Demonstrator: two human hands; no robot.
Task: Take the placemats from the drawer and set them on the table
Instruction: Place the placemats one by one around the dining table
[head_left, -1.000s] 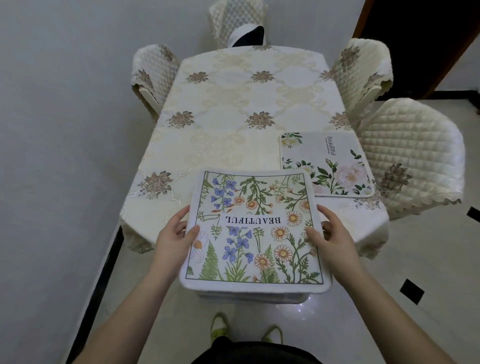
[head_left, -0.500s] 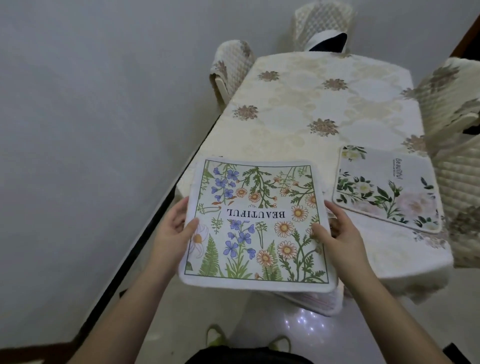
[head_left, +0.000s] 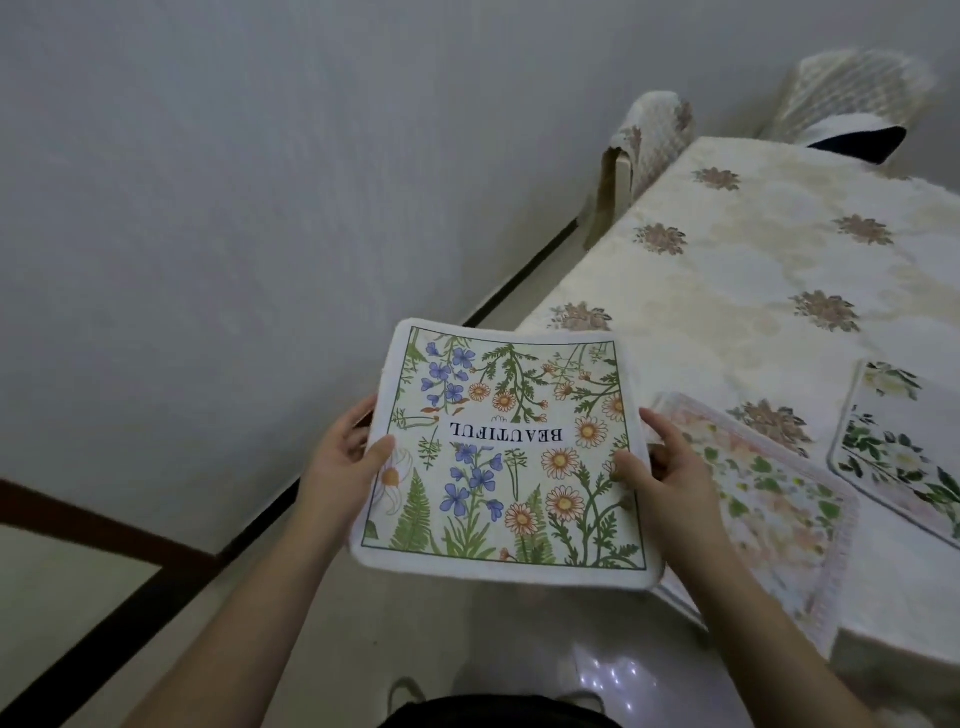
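Observation:
A square placemat printed with blue and orange flowers and the word BEAUTIFUL is held flat in the air, left of the table's near corner. My left hand grips its left edge, thumb on top. My right hand grips its right edge, thumb on top. A pink-flowered placemat lies on the table's near edge and hangs partly over it, just right of my right hand. A white-flowered placemat lies flat further right. The table has a cream cloth with brown flower motifs.
A grey wall runs close along the left with a dark skirting line at the floor. Two quilted chairs, one at the table's left side and one at its far end, stand by the table. My feet show on the shiny floor below.
The view has swung left, so the table now sits at the right. The pink-flowered placemat, earlier under the held one, now lies on the table's near edge. Both hands still hold the BEAUTIFUL placemat.

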